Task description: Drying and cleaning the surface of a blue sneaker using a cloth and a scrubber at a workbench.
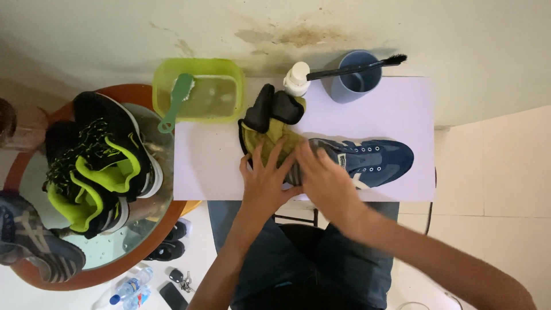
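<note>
At the left of the frame we see a round table [150, 213] with a glass top and a reddish rim, the largest thing in view. On it sit black shoes [97, 161] with bright green linings, and a grey shoe [34, 244] lies at its lower left edge. In the middle of the frame stands a white table [396, 115]. Across its centre lies a blue shoe [376, 159], toe pointing to the right of the frame. A green cloth [265, 136] covers the heel end of the blue shoe, with two black insoles [271, 108] just above it.

At upper centre a green tub [198, 74] holds cloudy water, and a green brush [177, 100] leans over its front rim. To the right of the tub stand a white bottle [297, 78] and a blue cup [357, 77], with a black brush [359, 66] laid across the cup's mouth.

Our left hand [265, 181] lies open, fingers spread, flat on the cloth over the heel. Our right hand [324, 178] is blurred; it rests on the middle of the blue shoe, just beside the left hand, and we cannot tell whether it grips or lies open.

At the lower left, on the floor, lie a water bottle [131, 286], keys [179, 278] and a phone [172, 295].
</note>
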